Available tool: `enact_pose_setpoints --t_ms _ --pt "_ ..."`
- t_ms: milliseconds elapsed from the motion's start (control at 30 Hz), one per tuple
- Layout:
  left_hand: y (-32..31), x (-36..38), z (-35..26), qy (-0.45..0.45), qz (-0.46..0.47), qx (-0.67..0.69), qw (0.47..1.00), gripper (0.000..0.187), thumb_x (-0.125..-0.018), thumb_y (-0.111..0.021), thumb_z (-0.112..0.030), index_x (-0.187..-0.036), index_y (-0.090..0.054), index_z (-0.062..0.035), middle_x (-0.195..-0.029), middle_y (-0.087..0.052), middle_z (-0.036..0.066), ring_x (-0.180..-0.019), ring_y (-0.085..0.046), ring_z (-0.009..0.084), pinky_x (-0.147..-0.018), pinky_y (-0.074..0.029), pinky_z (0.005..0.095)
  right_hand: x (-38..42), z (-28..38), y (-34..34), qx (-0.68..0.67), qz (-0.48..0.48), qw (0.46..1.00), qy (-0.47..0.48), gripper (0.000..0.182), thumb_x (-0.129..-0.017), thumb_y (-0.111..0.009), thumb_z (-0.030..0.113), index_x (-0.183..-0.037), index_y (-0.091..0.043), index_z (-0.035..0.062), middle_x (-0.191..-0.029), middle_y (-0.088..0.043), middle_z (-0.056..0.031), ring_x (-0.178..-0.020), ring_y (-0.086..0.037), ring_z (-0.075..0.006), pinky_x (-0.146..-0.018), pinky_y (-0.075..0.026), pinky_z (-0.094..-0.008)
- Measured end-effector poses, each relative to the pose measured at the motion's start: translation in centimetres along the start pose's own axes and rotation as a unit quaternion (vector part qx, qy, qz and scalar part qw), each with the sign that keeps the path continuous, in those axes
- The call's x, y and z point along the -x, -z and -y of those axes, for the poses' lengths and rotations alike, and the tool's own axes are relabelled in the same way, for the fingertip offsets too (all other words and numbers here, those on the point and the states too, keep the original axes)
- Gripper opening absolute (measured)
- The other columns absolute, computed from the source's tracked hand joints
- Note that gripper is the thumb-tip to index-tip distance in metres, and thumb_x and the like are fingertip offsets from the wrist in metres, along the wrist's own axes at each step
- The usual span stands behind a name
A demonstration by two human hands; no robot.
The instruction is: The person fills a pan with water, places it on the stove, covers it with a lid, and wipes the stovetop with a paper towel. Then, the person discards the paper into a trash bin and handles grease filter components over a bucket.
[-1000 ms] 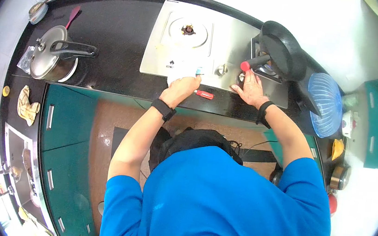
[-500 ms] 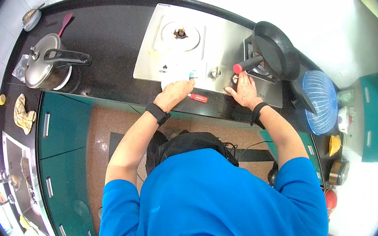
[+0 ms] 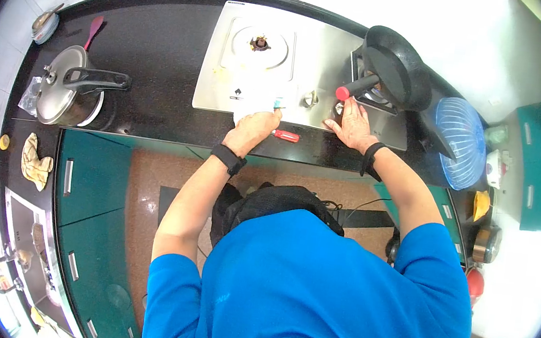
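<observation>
At the far left end of the polished black counter (image 3: 157, 49) sits one stack of pale, round dishes (image 3: 44, 31), too small for me to count. Nearer, a single beige patterned cloth (image 3: 36, 162) lies crumpled just beyond the steel sink (image 3: 22, 211). To their right stands one round metal pressure cooker (image 3: 60, 86) with a long, glossy black handle, and one flat pink spatula (image 3: 95, 30) lies just beyond it.

Mid-counter, the smooth steel hob (image 3: 327, 49) has a left burner (image 3: 260, 43) with a dark, rough-looking centre. At the hob's near edge my left hand (image 3: 255, 130) is curled, knuckles up, against one small pale-blue and white piece (image 3: 279, 103); I cannot tell whether my fingertips pinch it or only cover it. Just right of that hand lies one smooth red handle (image 3: 286, 135), its other end hidden. Then come two knobs, a shiny one (image 3: 310, 98) and a darker one (image 3: 339, 109). My right hand (image 3: 355, 126) rests beside the darker one, fingers straight, thumb spread away, under the red-tipped handle of one round black frying pan (image 3: 395, 66). Two black bands (image 3: 228, 159) circle my wrists, one each. Farther right is one domed, ribbed, translucent blue cover (image 3: 459, 144); nearer, one shiny metal pot (image 3: 487, 244).
</observation>
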State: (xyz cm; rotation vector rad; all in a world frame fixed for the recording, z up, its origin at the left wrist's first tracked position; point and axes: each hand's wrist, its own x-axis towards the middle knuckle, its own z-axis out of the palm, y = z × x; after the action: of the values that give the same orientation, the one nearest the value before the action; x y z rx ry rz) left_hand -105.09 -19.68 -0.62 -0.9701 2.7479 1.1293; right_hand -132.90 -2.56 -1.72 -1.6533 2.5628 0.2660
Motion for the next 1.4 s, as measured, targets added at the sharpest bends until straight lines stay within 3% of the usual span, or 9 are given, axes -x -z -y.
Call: enact_pose_setpoints --t_ms 200,333,400,533,633,700,867,1033,1400 --pt "1.5 1.0 -1.0 0.033 0.039 0.027 0.998 0.07 -0.103 -0.031 -0.054 -0.116 -0.072 0.0015 -0.119 -0.067 0.029 -0.121 -0.061 0.046 -0.109 -0.043 0.0478 0.1 0.0 0.1 0.021 -0.006 1.0 0.0 0.104 -0.096 -0.051 0.066 -0.157 -0.016 -0.0105 -0.162 -0.027 -0.026 -0.153 -0.025 -0.0338 -0.126 -0.018 -0.0472" --pt "1.8 1.4 -1.3 0.078 0.045 0.051 0.995 0.069 -0.103 -0.032 -0.054 -0.117 -0.071 0.0015 -0.12 -0.067 0.03 -0.122 -0.06 0.0455 -0.11 -0.041 0.0483 0.2 -0.3 0.0 0.029 -0.023 0.999 0.012 0.103 -0.096 -0.053 0.063 -0.157 -0.014 -0.0103 -0.163 -0.026 -0.0263 -0.154 -0.024 -0.0338 -0.126 -0.018 -0.0468" --pt "0.8 1.3 -0.3 -0.057 -0.047 -0.085 0.994 0.052 -0.106 -0.035 -0.037 -0.104 -0.068 0.0019 -0.101 -0.073 0.022 -0.095 -0.072 0.0436 -0.087 -0.056 0.0527 0.3 -0.5 0.0 0.029 -0.027 0.999 0.016 0.102 -0.097 -0.053 0.061 -0.158 -0.014 -0.01 -0.164 -0.025 -0.0259 -0.154 -0.023 -0.0333 -0.126 -0.017 -0.0467" --pt "1.1 0.9 -0.6 -0.048 -0.052 -0.024 0.997 0.046 -0.105 -0.04 -0.033 -0.099 -0.069 0.0018 -0.095 -0.073 0.023 -0.094 -0.072 0.0424 -0.084 -0.057 0.0515 0.5 -0.6 0.1 0.024 -0.03 0.999 0.012 0.095 -0.099 -0.053 0.056 -0.158 -0.015 -0.0092 -0.165 -0.024 -0.0245 -0.155 -0.023 -0.0324 -0.126 -0.018 -0.0466" --pt "1.4 1.1 -0.9 -0.005 -0.09 0.013 0.996 0.033 -0.094 -0.06 -0.032 -0.102 -0.07 -0.002 -0.095 -0.072 0.023 -0.085 -0.07 0.0418 -0.077 -0.056 0.0483 0.9 -0.8 0.3 0.025 -0.04 0.999 0.021 0.087 -0.101 -0.052 0.05 -0.159 -0.019 -0.006 -0.164 -0.027 -0.0231 -0.154 -0.026 -0.0324 -0.126 -0.018 -0.0464" --pt "1.3 1.4 -0.6 -0.097 -0.231 -0.088 0.964 0.022 -0.088 -0.067 -0.025 -0.098 -0.069 -0.0045 -0.086 -0.07 0.02 -0.079 -0.069 0.0389 -0.073 -0.056 0.048 1.4 -0.7 0.7 0.035 -0.051 0.997 0.036 0.085 -0.101 -0.053 0.048 -0.159 -0.02 -0.0055 -0.164 -0.027 -0.0231 -0.154 -0.025 -0.0326 -0.125 -0.018 -0.0465" --pt "1.6 1.0 0.7 -0.127 -0.354 -0.057 0.925 0.021 -0.089 -0.067 -0.024 -0.098 -0.068 -0.0055 -0.085 -0.069 0.019 -0.079 -0.068 0.039 -0.071 -0.055 0.0467 2.7 1.4 2.4 0.015 -0.11 0.985 0.13 0.076 -0.099 -0.06 0.038 -0.154 -0.031 -0.0047 -0.159 -0.036 -0.0234 -0.152 -0.029 -0.0345 -0.124 -0.021 -0.0481" --pt "5.1 4.1 1.0 -0.124 -0.406 -0.044 0.904 0.019 -0.086 -0.071 -0.02 -0.098 -0.066 -0.0058 -0.085 -0.067 0.018 -0.078 -0.067 0.0377 -0.071 -0.055 0.0458 3.1 7.2 5.4 -0.074 -0.157 0.956 0.236 0.057 -0.091 -0.067 0.014 -0.143 -0.047 0.005 -0.15 -0.046 -0.0204 -0.143 -0.041 -0.0358 -0.118 -0.032 -0.0495" --pt "19.6 19.4 7.6 -0.049 -0.501 -0.056 0.862 0.026 -0.078 -0.076 -0.016 -0.097 -0.065 -0.0032 -0.091 -0.066 0.018 -0.084 -0.068 0.0376 -0.074 -0.056 0.0441 1.9 27.9 12.9 -0.188 -0.216 0.853 0.437 0.037 -0.086 -0.062 -0.001 -0.122 -0.062 0.0046 -0.133 -0.059 -0.0145 -0.119 -0.058 -0.0339 -0.101 -0.046 -0.0449"
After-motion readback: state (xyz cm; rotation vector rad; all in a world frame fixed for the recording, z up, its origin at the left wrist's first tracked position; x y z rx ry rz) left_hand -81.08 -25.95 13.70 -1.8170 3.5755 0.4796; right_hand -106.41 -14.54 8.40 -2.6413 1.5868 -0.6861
